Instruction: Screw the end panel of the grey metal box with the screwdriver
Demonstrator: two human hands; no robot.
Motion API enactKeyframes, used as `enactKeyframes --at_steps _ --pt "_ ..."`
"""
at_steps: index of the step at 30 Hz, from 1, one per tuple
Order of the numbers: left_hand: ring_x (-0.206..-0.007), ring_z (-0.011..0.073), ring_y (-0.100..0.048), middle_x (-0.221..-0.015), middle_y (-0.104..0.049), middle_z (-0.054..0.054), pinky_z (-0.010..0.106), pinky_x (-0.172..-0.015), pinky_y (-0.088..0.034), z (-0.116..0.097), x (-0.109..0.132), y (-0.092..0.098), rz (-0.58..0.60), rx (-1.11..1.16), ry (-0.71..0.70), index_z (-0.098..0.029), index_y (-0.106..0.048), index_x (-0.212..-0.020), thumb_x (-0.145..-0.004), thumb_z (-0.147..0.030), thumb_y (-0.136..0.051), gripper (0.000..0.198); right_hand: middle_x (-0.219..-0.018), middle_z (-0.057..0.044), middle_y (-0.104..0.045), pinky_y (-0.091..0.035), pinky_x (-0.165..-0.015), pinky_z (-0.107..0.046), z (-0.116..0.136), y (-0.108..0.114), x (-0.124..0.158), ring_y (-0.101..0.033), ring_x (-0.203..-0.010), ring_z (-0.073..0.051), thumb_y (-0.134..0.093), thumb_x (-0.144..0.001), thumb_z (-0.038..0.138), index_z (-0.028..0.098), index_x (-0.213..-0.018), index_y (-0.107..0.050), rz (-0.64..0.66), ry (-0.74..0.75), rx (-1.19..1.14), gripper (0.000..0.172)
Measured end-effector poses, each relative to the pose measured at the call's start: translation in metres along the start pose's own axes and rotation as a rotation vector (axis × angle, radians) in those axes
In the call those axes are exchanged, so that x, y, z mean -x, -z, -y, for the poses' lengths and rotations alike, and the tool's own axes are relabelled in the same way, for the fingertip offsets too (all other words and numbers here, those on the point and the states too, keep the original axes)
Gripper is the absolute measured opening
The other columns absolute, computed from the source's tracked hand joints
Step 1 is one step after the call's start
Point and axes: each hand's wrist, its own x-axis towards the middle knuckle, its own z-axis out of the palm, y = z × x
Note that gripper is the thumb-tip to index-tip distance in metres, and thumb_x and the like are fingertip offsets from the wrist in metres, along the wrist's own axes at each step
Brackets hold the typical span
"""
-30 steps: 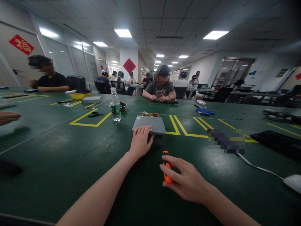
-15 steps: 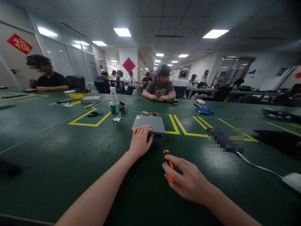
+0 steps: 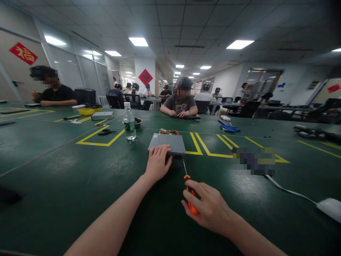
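Observation:
A grey computer power supply (image 3: 172, 143) lies on the green table in front of me, its bundle of coloured wires (image 3: 168, 132) at the far side. My left hand (image 3: 157, 161) grips its near left edge, fingers on the top and thumb down at the front face. In my right hand (image 3: 206, 202) is a screwdriver (image 3: 190, 199) with an orange and black handle, held between thumb and fingers. The thin shaft points up to the near right corner of the power supply; whether the tip sits in a screw I cannot tell.
Left of the power supply stands a water bottle (image 3: 129, 122), with a metal bowl (image 3: 138, 123) behind it. Blue gloves (image 3: 230, 128) lie at the far right. A white cable (image 3: 290, 193) crosses the right side. A person (image 3: 181, 103) sits opposite.
My view has tilted up slightly, so the scene sits lower. The right fingers have closed a little more around the screwdriver handle. My left hand keeps its place on the power supply.

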Motion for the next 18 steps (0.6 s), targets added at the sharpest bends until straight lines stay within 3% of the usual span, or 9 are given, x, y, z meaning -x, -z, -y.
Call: enactKeyframes --at_steps 4,9,18 --pt "-0.113 0.0196 -0.047 -0.118 -0.057 0.003 0.038 -0.096 -0.031 0.000 0.000 0.000 0.002 -0.003 0.004 -0.023 -0.049 -0.101 -0.081 -0.021 -0.049 0.019 -0.099 -0.013 -0.058 -0.051 -0.062 -0.025 -0.005 -0.001 0.005 -0.059 -0.079 -0.017 -0.046 -0.081 0.014 0.013 -0.099 -0.057 -0.044 -0.004 0.025 0.021" --pt "-0.113 0.0197 -0.047 -0.118 -0.057 0.003 0.038 -0.096 -0.030 0.001 0.000 -0.001 0.002 0.004 0.007 -0.022 -0.049 -0.100 -0.082 -0.022 -0.049 0.019 -0.075 -0.006 -0.056 -0.044 -0.056 -0.025 -0.015 0.006 0.000 -0.053 -0.064 -0.013 -0.053 -0.080 0.015 0.015 -0.082 -0.058 -0.171 -0.069 0.112 0.006" --pt "-0.112 0.0199 -0.047 -0.117 -0.057 0.003 0.039 -0.096 -0.030 0.002 0.000 -0.003 -0.008 0.009 -0.001 -0.023 -0.049 -0.100 -0.081 -0.021 -0.049 0.019 -0.064 -0.001 -0.053 -0.033 -0.059 -0.029 -0.008 0.000 -0.003 -0.045 -0.060 -0.013 -0.053 -0.080 0.016 0.015 -0.083 -0.061 -0.108 -0.054 0.209 0.008"
